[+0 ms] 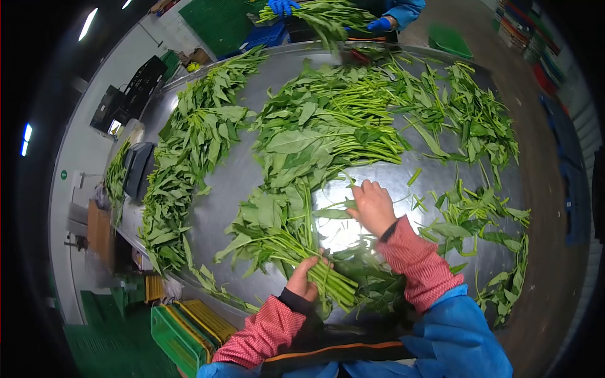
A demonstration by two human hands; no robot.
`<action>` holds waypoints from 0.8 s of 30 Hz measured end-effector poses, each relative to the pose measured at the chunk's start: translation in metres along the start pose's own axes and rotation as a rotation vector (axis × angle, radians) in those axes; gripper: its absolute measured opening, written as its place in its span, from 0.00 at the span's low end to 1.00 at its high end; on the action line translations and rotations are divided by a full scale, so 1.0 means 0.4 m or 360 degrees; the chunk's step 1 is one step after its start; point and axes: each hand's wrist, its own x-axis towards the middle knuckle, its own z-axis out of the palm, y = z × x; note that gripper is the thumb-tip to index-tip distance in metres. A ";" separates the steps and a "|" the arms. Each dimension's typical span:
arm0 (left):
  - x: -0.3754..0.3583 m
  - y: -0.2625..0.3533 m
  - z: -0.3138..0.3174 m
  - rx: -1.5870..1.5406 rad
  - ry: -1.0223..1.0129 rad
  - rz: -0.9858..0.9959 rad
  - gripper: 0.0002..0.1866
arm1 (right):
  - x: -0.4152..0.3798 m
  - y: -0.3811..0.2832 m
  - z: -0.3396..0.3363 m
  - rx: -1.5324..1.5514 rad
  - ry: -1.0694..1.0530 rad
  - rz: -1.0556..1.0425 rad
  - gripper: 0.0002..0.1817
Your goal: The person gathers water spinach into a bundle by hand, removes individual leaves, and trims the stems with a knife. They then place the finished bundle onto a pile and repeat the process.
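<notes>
Left hand (304,278) wrapped round a bunch of greens (282,247) low on its stems (337,286), leafy end pointing away and left over the metal surface (217,217). Right hand (373,206), fingers curled, beside a loose leaf (331,213); cannot tell whether it pinches anything. Bigger pile (334,120) beyond. Judgement: bunch light, stems firm but likely to snap, leaves soft, easily bruised. Best hold: gathered stems, near the ends.
</notes>
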 end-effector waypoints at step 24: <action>-0.120 0.033 -0.232 0.0282 0.0103 -0.0125 0.15 | -0.305 -0.338 -0.136 0.0596 -0.0365 -0.0112 0.30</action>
